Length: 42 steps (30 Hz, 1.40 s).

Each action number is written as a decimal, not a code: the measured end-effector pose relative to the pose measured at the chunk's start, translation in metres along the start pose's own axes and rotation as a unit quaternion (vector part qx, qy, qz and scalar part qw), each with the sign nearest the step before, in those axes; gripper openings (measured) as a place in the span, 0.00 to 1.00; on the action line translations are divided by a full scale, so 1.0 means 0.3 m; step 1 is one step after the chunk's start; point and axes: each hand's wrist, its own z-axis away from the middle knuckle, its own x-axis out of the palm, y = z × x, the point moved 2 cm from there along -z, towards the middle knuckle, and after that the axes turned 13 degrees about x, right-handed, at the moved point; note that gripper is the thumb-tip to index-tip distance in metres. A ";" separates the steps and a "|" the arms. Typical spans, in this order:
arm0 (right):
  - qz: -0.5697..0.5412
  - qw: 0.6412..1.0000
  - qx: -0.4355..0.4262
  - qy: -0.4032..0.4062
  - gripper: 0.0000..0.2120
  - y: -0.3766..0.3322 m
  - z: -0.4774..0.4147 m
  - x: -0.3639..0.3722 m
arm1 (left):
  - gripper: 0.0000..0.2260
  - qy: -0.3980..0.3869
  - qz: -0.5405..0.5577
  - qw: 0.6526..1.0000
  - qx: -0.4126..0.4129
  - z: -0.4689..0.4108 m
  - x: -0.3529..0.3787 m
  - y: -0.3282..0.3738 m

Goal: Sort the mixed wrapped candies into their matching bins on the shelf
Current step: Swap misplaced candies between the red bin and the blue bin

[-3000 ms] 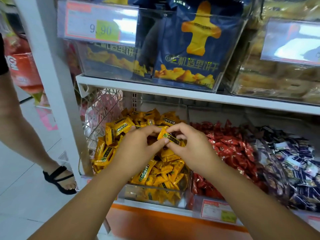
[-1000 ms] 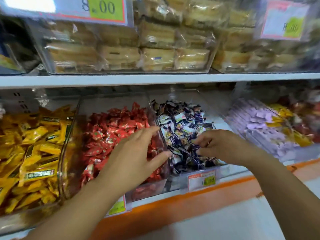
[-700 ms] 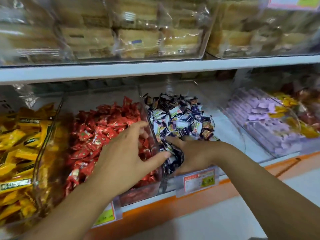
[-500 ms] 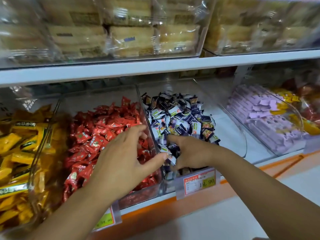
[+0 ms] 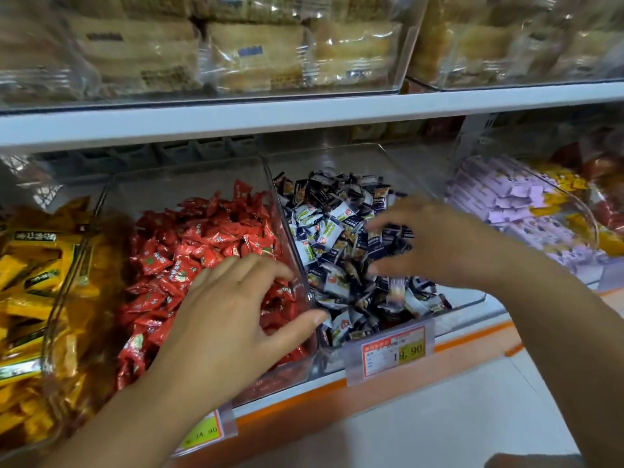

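Observation:
Clear bins sit side by side on the lower shelf. One holds red wrapped candies (image 5: 202, 238), the one to its right dark blue and white wrapped candies (image 5: 331, 211). My left hand (image 5: 229, 315) hovers over the front of the red bin with fingers spread, its thumb at the clear wall (image 5: 287, 238) between the two bins. My right hand (image 5: 439, 244) reaches into the blue and white pile, fingers and thumb spread wide apart over the candies; it is motion-blurred and I see nothing pinched in it.
A bin of yellow wrapped candies (image 5: 30, 265) stands at the far left. Purple packets (image 5: 506, 201) mixed with yellow and red pieces fill the bin at the right. Price tags (image 5: 391, 352) hang on the shelf front. The upper shelf (image 5: 304, 116) carries clear boxes of wrapped pastries (image 5: 253, 55).
My view swung right from the yellow bin to the red and blue bins. My right hand went from digging low at the front of the blue bin to spreading higher over the pile.

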 end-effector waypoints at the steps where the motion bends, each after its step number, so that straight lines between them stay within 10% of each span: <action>1: 0.025 1.000 -0.018 0.001 0.15 -0.005 0.012 0.005 | 0.25 0.008 -0.008 1.000 0.012 0.001 0.001 0.001; 7: 0.149 0.957 0.000 -0.247 0.16 0.003 0.008 0.149 | 0.21 -0.020 0.029 0.999 0.018 0.006 0.004 0.012; 13: -0.027 0.932 0.035 -0.361 0.20 0.039 -0.028 0.176 | 0.21 -0.024 0.051 0.998 0.015 0.008 0.014 0.012; 27: -0.134 0.923 0.008 -0.362 0.24 0.042 -0.041 0.189 | 0.22 -0.042 0.085 0.996 0.006 0.007 0.009 0.012; 42: -0.459 0.869 0.018 -0.186 0.10 0.014 -0.078 0.163 | 0.22 -0.053 0.077 0.996 0.005 0.010 0.008 0.013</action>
